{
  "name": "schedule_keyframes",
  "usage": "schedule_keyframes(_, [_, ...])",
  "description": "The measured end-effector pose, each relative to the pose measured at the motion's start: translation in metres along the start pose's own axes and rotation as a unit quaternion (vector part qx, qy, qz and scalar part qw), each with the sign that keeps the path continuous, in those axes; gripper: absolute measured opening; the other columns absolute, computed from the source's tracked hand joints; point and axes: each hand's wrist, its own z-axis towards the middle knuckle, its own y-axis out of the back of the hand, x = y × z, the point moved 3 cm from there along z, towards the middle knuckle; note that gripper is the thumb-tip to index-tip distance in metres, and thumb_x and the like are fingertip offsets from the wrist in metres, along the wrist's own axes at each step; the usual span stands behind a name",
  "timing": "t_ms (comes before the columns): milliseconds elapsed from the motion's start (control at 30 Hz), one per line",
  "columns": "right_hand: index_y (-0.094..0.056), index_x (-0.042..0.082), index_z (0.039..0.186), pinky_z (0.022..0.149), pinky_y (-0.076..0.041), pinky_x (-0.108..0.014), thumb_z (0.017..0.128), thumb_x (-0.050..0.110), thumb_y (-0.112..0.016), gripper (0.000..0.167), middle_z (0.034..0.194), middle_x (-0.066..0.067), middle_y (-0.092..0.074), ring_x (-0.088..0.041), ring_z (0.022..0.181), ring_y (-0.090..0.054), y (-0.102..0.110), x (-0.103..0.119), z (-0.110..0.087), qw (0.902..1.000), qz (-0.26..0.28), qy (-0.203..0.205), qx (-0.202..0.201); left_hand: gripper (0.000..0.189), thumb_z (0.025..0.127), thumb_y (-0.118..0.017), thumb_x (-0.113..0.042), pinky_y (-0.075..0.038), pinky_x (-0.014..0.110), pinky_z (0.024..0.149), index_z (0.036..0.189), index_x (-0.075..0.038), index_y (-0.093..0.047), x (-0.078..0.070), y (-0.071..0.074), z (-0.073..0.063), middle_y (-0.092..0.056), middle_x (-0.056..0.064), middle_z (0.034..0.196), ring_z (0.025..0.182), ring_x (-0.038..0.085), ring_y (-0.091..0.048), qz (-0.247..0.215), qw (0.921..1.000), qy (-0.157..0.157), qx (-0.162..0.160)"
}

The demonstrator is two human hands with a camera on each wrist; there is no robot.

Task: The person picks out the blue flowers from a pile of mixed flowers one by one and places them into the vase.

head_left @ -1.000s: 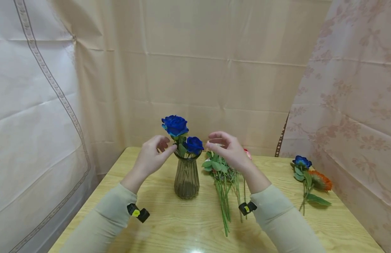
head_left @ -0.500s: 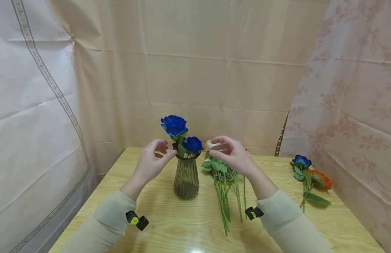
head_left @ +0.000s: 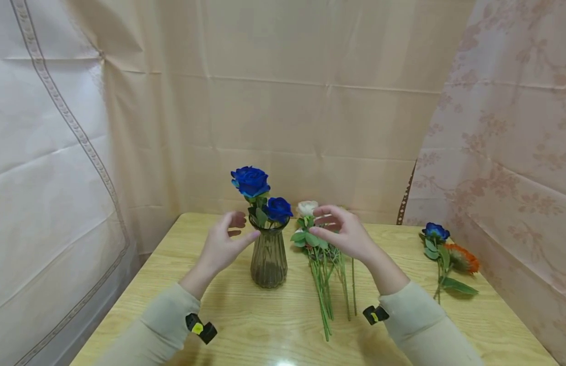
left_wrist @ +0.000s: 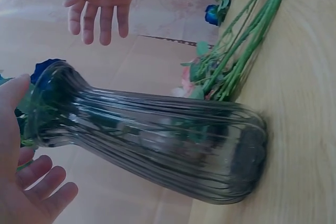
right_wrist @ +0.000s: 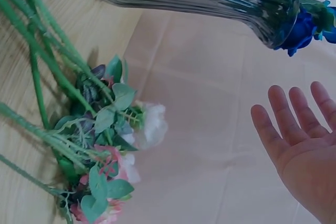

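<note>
A ribbed smoky glass vase [head_left: 269,260] stands upright on the table. Two blue roses rise from its mouth, a taller large bloom [head_left: 250,181] and a lower smaller bloom [head_left: 279,209]. My left hand [head_left: 220,243] is beside the vase's rim on the left, fingers loosely bent and holding nothing; whether the thumb touches the glass I cannot tell. Right of the vase, my right hand [head_left: 346,233] hovers with nothing in it, its relaxed fingers in front of a bunch of flowers with green stems [head_left: 326,295]. A white bloom [head_left: 307,208] shows behind its fingertips.
Pink blooms [right_wrist: 113,166] lie in the same bunch. Farther right on the wooden table [head_left: 246,330] lie another blue rose [head_left: 436,232] and an orange flower [head_left: 464,259]. Beige cloth [head_left: 310,117] hangs behind the table, with patterned cloth at the right.
My right hand has moved right and slightly down, away from the vase, uncovering the white bloom. My left hand has lowered a little beside the rim. The vase and roses stay in place.
</note>
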Motion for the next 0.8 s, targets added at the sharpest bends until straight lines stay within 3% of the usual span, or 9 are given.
schedule_keyframes(167, [-0.062,0.011,0.129,0.097,-0.053,-0.052,0.095,0.024,-0.076,0.039,0.127,-0.004,-0.064,-0.026,0.113,-0.065,0.002,-0.008,-0.004,0.9999,-0.010,0.007,0.006,0.063,0.088,-0.081,-0.045,-0.054,0.051,0.097,0.132,-0.008,-0.056,0.007,-0.007,-0.003,-0.061,0.009,0.124,0.113,0.026,-0.059,0.004,0.9999,0.009,0.008])
schedule_keyframes(333, [-0.064,0.013,0.127,0.097,-0.053,-0.056,0.094,0.024,-0.077,0.038,0.125,-0.003,-0.066,-0.026,0.113,-0.065,0.002,-0.016,-0.008,0.9997,-0.017,0.013,0.010,0.066,0.086,-0.082,-0.047,-0.054,0.051,0.097,0.132,-0.009,-0.056,0.011,-0.014,-0.008,-0.059,0.008,0.126,0.114,0.026,-0.059,0.001,0.9994,0.033,0.010])
schedule_keyframes(500, [-0.065,0.012,0.126,0.095,-0.055,-0.051,0.094,0.024,-0.077,0.036,0.123,-0.003,-0.067,-0.025,0.112,-0.065,0.003,-0.021,-0.012,0.9992,-0.034,0.018,0.011,0.068,0.084,-0.083,-0.046,-0.054,0.051,0.097,0.132,-0.008,-0.055,0.016,-0.020,-0.011,-0.058,0.009,0.128,0.114,0.027,-0.058,-0.004,0.9989,0.046,0.008])
schedule_keyframes(800, [-0.064,0.011,0.128,0.095,-0.054,-0.051,0.094,0.024,-0.076,0.038,0.124,-0.005,-0.065,-0.023,0.112,-0.064,0.009,-0.029,-0.020,0.9994,-0.032,-0.004,0.008,0.072,0.084,-0.085,-0.042,-0.051,0.054,0.100,0.138,-0.006,-0.052,0.025,-0.029,-0.016,-0.055,0.011,0.137,0.122,0.037,-0.057,-0.020,0.9980,0.058,0.016])
